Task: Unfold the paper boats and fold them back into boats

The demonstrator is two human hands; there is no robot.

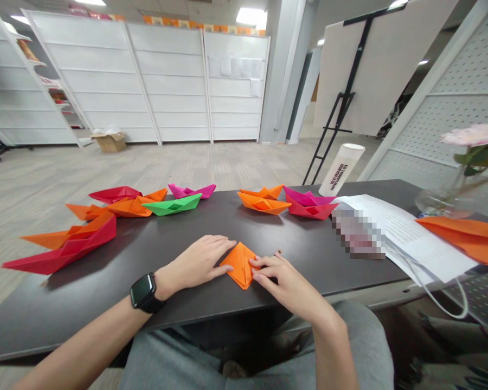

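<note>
A folded orange paper square [242,264] lies on the dark table in front of me, one corner pointing toward me. My left hand [199,260] rests flat at its left side, fingers stretched along the upper left edge and thumb on the left corner. On the other side, my right hand [282,276] is closed at the right corner, with bent fingertips and thumb touching the paper. Beyond it stand orange paper boats [264,205] and a magenta-red paper boat [311,208].
At the left are a green paper boat [173,205], a pink one [192,191] and several red and orange ones. To the right lie printed sheets [427,244], a white cable [466,303], an orange paper piece [467,230], a white cylinder [341,169] and a glass vase [435,203].
</note>
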